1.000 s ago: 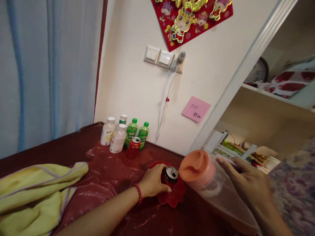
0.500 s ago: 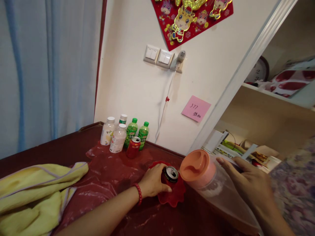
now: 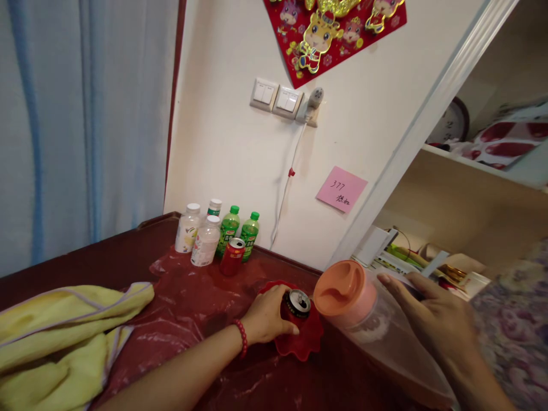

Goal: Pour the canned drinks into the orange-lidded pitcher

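Note:
My left hand, with a red bead bracelet at the wrist, is closed around a drink can. The can's top is open, and it stands in a red wavy-edged dish. To the right, my right hand grips a clear plastic pitcher with an orange lid. The pitcher is tilted, its lid end towards the can. Its handle is mostly hidden by my fingers. No stream of liquid shows between lid and can.
At the back of the dark red table stand a red can, two green bottles and several white-capped bottles. A yellow towel lies on the left. A white cord hangs from the wall socket. Shelves are at right.
Almost nothing differs. Both hands, the can and the pitcher keep their places, with the pitcher shifted only very slightly.

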Available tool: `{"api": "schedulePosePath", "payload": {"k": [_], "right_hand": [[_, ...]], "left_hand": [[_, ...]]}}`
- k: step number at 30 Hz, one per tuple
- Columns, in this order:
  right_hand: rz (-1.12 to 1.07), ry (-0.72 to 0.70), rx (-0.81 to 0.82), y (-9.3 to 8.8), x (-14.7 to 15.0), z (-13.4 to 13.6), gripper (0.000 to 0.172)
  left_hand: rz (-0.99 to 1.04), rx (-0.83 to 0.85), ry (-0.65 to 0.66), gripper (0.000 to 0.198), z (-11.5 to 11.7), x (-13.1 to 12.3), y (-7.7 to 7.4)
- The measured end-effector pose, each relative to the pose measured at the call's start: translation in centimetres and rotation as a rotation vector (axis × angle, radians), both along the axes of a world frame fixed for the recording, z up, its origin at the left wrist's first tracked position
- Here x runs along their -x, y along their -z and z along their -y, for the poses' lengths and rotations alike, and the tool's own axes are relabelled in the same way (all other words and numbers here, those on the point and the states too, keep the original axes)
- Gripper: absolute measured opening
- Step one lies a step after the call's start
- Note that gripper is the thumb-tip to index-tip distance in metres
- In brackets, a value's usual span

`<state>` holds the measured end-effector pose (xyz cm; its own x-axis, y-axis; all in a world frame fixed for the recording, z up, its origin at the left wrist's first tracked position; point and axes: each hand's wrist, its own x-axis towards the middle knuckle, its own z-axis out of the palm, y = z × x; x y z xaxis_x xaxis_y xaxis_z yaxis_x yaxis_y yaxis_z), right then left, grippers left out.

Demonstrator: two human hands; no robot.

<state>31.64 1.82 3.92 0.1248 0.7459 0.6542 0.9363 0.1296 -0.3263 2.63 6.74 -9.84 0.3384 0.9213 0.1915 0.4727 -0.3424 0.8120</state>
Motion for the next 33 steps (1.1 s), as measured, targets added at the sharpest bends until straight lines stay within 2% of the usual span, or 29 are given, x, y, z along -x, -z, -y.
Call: {"api": "schedulePosePath", "payload": {"k": [13,20,27,33], "right_hand": [[-0.012,0.013,0.027,-0.4,0.5,0.3,0.076],[0.005,0.014,0.009,-0.8,0.9,0.6,0.075],[0.011,0.017,-0.058,-0.5,1.3,0.7,0.079],[0.007,0.001,-0.003,-0.2,0.6,0.2,0.079]], "left_hand": [[-0.003,0.008,0.004,0.077,0.2,0.0,-0.4],[-0.003,0.003,0.002,0.079,0.1,0.0,0.0],[0.008,-0.005,0.002,0.078,-0.1,-0.2,0.1],[0.008,-0.003,0.002,0.077,0.0,-0.1,0.2]]}}
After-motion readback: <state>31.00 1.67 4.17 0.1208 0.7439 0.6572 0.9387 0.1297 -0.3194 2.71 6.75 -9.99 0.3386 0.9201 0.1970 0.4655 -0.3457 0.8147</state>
